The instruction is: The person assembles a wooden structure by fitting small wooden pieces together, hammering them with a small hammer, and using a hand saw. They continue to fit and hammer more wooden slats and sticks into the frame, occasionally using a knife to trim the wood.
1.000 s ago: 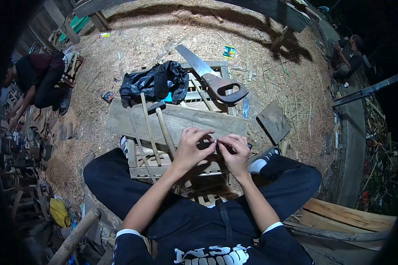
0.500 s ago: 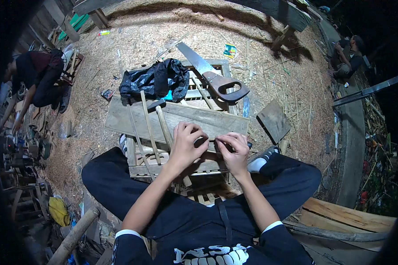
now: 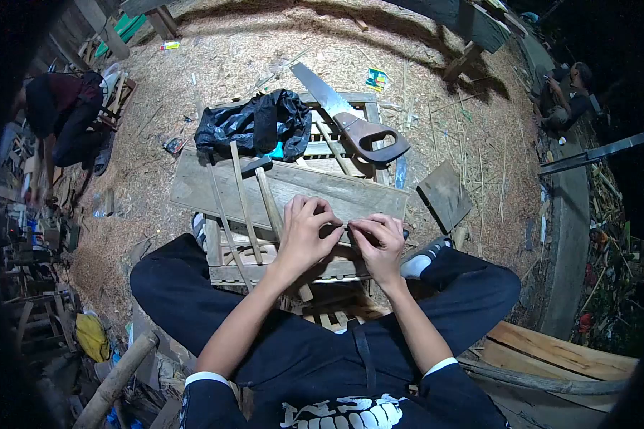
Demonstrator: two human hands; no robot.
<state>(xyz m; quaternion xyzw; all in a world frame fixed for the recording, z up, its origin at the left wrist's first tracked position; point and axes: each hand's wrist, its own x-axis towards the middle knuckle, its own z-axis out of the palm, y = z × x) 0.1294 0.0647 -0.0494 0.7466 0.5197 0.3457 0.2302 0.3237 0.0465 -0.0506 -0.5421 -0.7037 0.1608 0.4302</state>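
Note:
My left hand (image 3: pixel 309 229) and my right hand (image 3: pixel 381 243) face each other over the near edge of a wooden board (image 3: pixel 315 189). Both have fingers pinched together, their tips almost meeting. Whatever sits between them is too small to make out. A hammer (image 3: pixel 267 196) lies across the board beside my left hand, its dark head on the far side. Left of it rest two thin wooden strips, one of them a pale strip (image 3: pixel 245 204). Beyond the board lies a handsaw (image 3: pixel 350 118) with a brown handle, next to a black plastic bag (image 3: pixel 254 129).
A slatted wooden stand (image 3: pixel 222 275) carries the board and tools. A square wood piece (image 3: pixel 445 196) lies on the sawdust-covered ground to the right. One person (image 3: pixel 68 118) bends down at the left; another person (image 3: pixel 569 96) sits at the far right. Planks (image 3: pixel 558 350) lie at lower right.
My hands stay nearly in place, still pinched, with only slight finger movement. The view has shifted a little. The person at the left has drawn an arm inward.

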